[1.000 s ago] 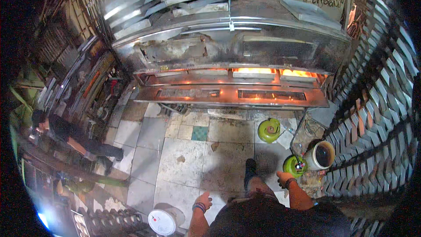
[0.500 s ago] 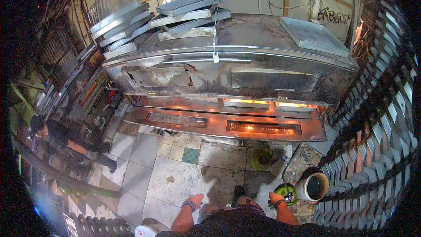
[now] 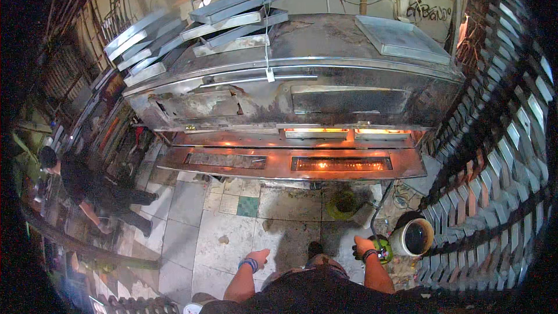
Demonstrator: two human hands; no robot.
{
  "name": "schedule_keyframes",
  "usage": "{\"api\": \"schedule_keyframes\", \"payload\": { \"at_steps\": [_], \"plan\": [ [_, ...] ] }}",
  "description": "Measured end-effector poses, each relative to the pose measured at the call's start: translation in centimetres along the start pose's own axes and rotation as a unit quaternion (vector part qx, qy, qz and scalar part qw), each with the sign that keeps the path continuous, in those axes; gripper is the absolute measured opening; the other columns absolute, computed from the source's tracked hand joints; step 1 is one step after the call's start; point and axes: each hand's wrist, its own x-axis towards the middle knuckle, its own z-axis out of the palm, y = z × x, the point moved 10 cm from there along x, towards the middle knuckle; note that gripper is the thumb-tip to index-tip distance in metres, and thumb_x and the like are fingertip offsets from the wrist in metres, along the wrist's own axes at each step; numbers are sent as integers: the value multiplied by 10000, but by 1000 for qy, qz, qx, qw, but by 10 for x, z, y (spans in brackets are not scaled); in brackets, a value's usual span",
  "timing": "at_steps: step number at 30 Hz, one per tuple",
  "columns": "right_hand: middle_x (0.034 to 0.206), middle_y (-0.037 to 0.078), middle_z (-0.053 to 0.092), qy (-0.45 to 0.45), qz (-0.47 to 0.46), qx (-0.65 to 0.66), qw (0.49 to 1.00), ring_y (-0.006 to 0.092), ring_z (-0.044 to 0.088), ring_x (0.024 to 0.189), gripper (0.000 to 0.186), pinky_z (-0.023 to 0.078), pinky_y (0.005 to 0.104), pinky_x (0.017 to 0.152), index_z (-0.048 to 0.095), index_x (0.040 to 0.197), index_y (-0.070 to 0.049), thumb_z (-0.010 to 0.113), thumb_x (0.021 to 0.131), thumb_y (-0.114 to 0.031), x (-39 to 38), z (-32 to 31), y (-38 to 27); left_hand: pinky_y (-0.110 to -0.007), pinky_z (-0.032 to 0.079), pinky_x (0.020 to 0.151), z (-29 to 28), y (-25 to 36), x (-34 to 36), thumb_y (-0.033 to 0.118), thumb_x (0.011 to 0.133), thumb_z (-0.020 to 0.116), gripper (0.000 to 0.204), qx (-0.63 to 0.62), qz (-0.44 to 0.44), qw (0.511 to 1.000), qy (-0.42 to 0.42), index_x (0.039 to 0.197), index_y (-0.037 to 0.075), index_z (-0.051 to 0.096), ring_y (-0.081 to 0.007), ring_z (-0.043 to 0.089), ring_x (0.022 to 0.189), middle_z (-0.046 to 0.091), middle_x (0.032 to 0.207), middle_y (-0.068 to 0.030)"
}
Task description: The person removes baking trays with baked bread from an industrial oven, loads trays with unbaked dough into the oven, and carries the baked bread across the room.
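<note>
My left hand (image 3: pixel 260 257) is held out over the tiled floor, its fingers curled in, with nothing visible in it. My right hand (image 3: pixel 364 246) is curled beside a round green object (image 3: pixel 382 248). Something dark shows at its fingers, too small to name. Ahead of both hands stands a long, sooty oven (image 3: pixel 273 102). Its low front door (image 3: pixel 279 163), with two window panels, is folded down. Orange light glows through the gap, where the fronts of two pans (image 3: pixel 317 133) show at the right.
Metal trays (image 3: pixel 229 23) are piled on the oven, with a single tray (image 3: pixel 401 39) at its right. Racks of metal pans (image 3: pixel 494 180) line the right side. A whitish bucket (image 3: pixel 429 238) with dark contents stands near my right hand. Another person (image 3: pixel 96 183) in dark clothes is at the left.
My hands have moved a little forward. The oven and trays sit further left in view. The person at the left has shifted, with one arm now reaching lower.
</note>
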Motion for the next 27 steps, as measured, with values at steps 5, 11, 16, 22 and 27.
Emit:
{"api": "schedule_keyframes", "payload": {
  "at_steps": [5, 11, 16, 22, 27],
  "plan": [
    [943, 218, 715, -56, 1, -282, 958, 400, 693, 905, 227, 531, 495, 753, 622, 952, -39, 538, 921, -248, -77, 40, -6, -433, 519, 869, 66, -50, -63, 470, 949, 495, 585, -510, -229, 829, 36, 1384, 80, 523, -321, 674, 1025, 674, 1216, -211],
    [841, 173, 663, -134, 115, -224, 959, 301, 636, 628, 292, 541, 490, 599, 569, 1004, -36, 461, 949, -302, -126, 80, 12, -445, 527, 843, 124, -99, -147, 359, 848, 631, 591, -532, -206, 811, 128, 1312, 17, 497, -335, 674, 1022, 689, 1183, -196],
    [775, 88, 631, -38, -88, -228, 969, 223, 607, 615, 445, 481, 403, 547, 648, 938, -48, 523, 907, -474, -111, 82, 24, -477, 539, 818, 255, -123, -204, 204, 767, 748, 467, -721, -338, 604, 38, 1149, 37, 539, -314, 684, 999, 716, 1093, -146],
    [736, 57, 616, 7, 113, -33, 993, 181, 570, 573, 396, 456, 364, 527, 660, 915, -62, 547, 886, -441, -233, 102, -8, -504, 530, 875, 393, -133, -225, 178, 980, 501, 200, -201, -156, 966, -49, 1138, 58, 525, -416, 664, 1074, 661, 1186, -208],
    [797, 106, 666, -49, 237, -131, 961, 236, 631, 612, 441, 521, 407, 544, 652, 997, -13, 580, 839, -417, -288, 99, 57, -518, 527, 868, 405, -160, -217, 164, 958, 512, 239, -283, -84, 949, 110, 1179, 73, 515, -433, 643, 1094, 635, 1237, -217]
  ]
}}
